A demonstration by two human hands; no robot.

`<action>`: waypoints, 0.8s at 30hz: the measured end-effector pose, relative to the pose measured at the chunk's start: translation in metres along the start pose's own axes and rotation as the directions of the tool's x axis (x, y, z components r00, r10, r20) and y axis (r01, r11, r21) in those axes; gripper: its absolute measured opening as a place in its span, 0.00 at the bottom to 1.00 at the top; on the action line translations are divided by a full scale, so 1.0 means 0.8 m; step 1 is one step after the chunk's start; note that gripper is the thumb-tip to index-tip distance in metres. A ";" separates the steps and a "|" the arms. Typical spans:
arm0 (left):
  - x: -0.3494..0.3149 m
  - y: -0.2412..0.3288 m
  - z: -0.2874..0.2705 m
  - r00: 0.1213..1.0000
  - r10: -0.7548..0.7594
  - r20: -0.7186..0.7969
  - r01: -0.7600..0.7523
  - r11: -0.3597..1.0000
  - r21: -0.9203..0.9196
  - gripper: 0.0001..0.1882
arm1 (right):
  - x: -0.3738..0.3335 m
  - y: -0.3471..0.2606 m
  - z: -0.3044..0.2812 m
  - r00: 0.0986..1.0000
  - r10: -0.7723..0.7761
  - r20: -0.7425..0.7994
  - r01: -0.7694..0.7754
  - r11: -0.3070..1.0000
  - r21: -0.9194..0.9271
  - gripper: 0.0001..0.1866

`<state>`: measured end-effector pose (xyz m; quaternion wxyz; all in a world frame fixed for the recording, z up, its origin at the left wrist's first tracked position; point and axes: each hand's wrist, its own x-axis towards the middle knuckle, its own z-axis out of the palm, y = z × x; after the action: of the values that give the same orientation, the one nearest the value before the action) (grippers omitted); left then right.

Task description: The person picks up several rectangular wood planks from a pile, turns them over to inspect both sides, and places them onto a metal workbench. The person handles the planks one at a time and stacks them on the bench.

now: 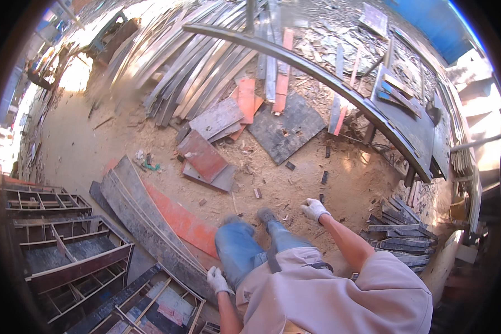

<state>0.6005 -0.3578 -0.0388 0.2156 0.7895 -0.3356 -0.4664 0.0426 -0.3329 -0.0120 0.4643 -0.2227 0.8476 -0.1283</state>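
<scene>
Two gloved hands are in play, spread either side of the wearer's blue jeans (236, 250). Down on the left, the left hand (218, 280) is right at the near end of the long dark boards (145, 220), fingers bent toward the edge; whether they grip it or merely rest there, I can't tell. Those boards lie at a slant left of the legs, pale lines running along them, an orange-red board (181, 222) sitting just beside on the leg side. Over to the right, the right hand (314, 209) hangs out above the sandy ground (284, 189), fingers curled inward; how tightly they close, and around what if anything, is too small to tell. Wooden frames (75, 259) crowd the far left, divided by slats. Ahead of the feet, a reddish panel (202, 156) overlaps another, and a square dark panel (286, 127) lies beyond, near a big heap of planks (206, 72). A curved-looking metal rail (312, 67) sweeps across the upper right, with short dark strips (398, 231) stacked at the wearer's right.
</scene>
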 end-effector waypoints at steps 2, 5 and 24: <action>0.041 0.067 0.016 0.995 -0.096 0.015 0.098 0.987 -0.130 0.19 | 0.037 -0.071 0.007 0.998 -0.058 0.015 0.058 0.998 0.022 0.20; 0.117 0.163 0.045 0.991 -0.104 0.080 0.115 0.982 -0.151 0.18 | 0.082 -0.152 0.028 0.999 -0.045 0.018 0.044 0.999 0.021 0.19; 0.588 0.177 0.343 0.903 -0.311 0.295 0.392 0.878 -0.275 0.22 | 0.753 -0.411 0.470 0.976 0.040 0.213 0.081 0.845 -0.529 0.63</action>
<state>0.4719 -0.8056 -0.3542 0.2124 0.7276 -0.1269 -0.6398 0.1619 -0.9217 -0.5133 0.4715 -0.3648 0.7919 0.1326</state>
